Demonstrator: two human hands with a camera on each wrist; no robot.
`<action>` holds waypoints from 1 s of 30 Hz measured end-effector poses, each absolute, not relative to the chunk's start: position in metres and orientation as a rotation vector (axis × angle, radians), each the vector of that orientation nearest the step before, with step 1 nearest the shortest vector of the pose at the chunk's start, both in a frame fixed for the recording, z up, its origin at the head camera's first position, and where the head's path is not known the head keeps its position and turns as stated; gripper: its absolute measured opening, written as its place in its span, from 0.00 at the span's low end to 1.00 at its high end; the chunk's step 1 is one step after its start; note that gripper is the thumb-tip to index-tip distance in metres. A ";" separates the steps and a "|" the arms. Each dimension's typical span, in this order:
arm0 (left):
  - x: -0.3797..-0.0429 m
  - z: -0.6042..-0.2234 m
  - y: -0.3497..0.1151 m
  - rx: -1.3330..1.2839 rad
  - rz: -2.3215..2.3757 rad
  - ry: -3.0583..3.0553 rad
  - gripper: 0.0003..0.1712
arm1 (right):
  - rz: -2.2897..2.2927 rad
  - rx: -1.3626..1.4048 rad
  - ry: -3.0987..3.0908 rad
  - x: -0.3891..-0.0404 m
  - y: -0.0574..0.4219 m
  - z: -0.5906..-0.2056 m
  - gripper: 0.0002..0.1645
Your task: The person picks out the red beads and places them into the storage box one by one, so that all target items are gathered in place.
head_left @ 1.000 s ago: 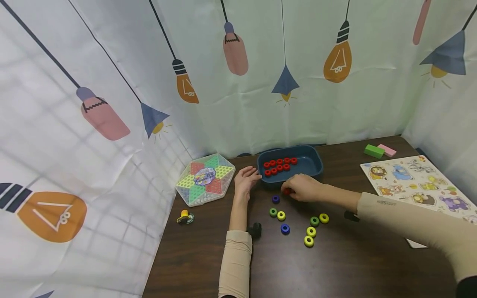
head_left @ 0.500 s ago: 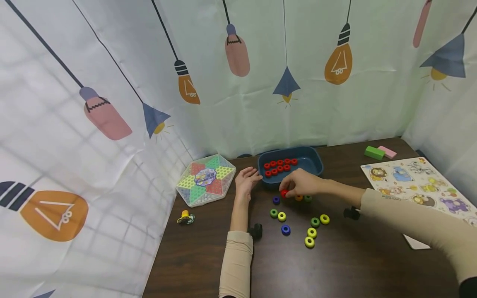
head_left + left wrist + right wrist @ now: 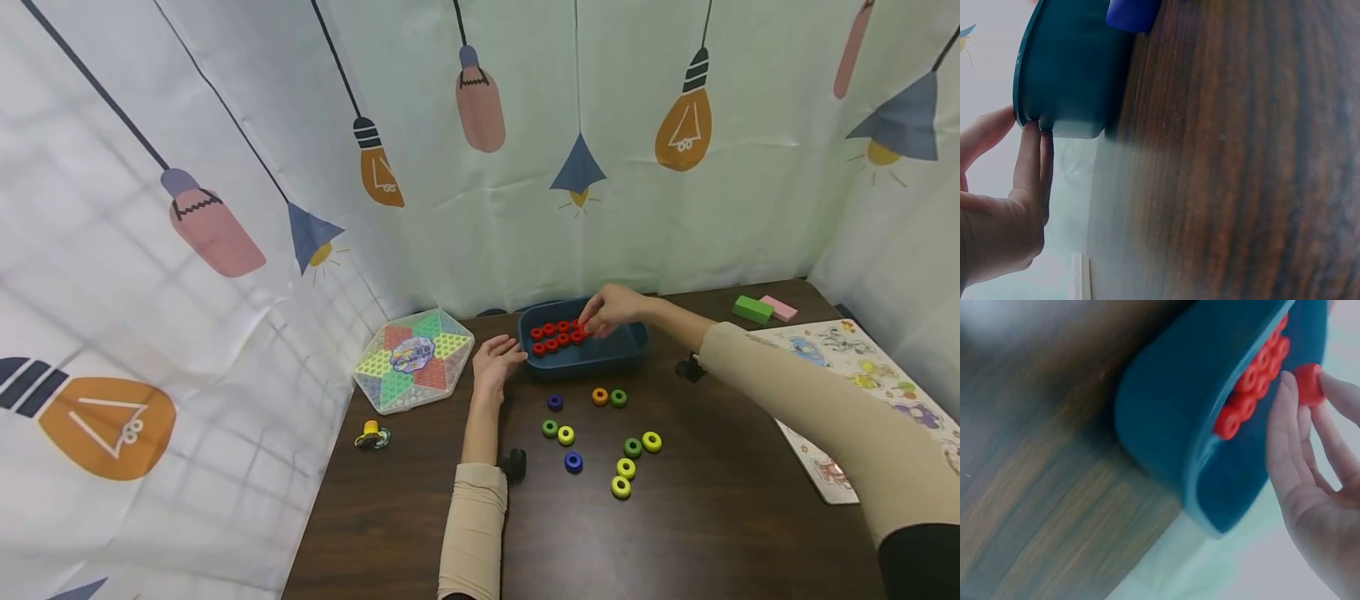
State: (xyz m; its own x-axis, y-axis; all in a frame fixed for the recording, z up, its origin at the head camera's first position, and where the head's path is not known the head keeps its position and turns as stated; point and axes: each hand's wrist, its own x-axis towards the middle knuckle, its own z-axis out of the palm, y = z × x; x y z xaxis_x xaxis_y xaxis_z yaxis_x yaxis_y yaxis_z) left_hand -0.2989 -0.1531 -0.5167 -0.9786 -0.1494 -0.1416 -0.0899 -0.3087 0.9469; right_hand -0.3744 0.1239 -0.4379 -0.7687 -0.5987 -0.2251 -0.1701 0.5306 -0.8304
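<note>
My right hand [image 3: 617, 307] is over the blue plastic tray [image 3: 600, 365]. In the right wrist view its thumb and fingers pinch a red ring [image 3: 1308, 384] above the tray floor. Two rows of red rings [image 3: 563, 339] lie together in the tray's left half. My left hand [image 3: 492, 367] is at the tray's left end. The left wrist view shows its extended fingers [image 3: 1027, 164] touching the end wall near the rim. In front of the tray lie a dark blue ring [image 3: 555, 402], an orange ring [image 3: 600, 397] and a green ring [image 3: 618, 398].
More green, yellow and blue rings, such as a yellow ring [image 3: 621, 487], are scattered nearer on the dark wooden table [image 3: 675, 533]. A star-patterned game board [image 3: 412, 356] stands left, near a small yellow-topped item [image 3: 372, 435]. Right are an animal puzzle board [image 3: 825, 477] and a green block [image 3: 753, 309].
My right hand has picked up the red ring from the table and carried it up into the tray, uncovering the orange and green rings. My left hand stays put.
</note>
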 end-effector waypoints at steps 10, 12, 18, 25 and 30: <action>-0.297 -0.522 -0.146 0.314 -2.506 -1.826 0.36 | -0.974 -0.503 2.439 -0.391 0.135 -0.479 0.12; -0.297 -0.522 -0.143 0.302 -2.507 -1.829 0.37 | -1.015 -0.478 2.473 -0.390 0.138 -0.485 0.11; -0.298 -0.518 -0.141 0.297 -2.509 -1.827 0.35 | -1.150 -0.466 2.499 -0.387 0.147 -0.483 0.13; -0.296 -0.517 -0.145 0.297 -2.486 -1.846 0.37 | -1.224 -0.519 2.413 -0.372 0.158 -0.470 0.15; -0.295 -0.515 -0.150 0.283 -2.445 -1.864 0.39 | -1.281 -0.552 2.405 -0.358 0.168 -0.460 0.14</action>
State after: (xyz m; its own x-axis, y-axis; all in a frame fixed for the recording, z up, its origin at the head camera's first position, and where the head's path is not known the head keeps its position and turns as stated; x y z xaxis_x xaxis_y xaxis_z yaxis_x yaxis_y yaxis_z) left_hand -0.2952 -0.1501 -0.5154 -0.9817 -0.1534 -0.1127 -0.0680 -0.2702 0.9604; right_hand -0.3575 0.1683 -0.4595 -0.8593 -0.4952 -0.1282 -0.1698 0.5127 -0.8416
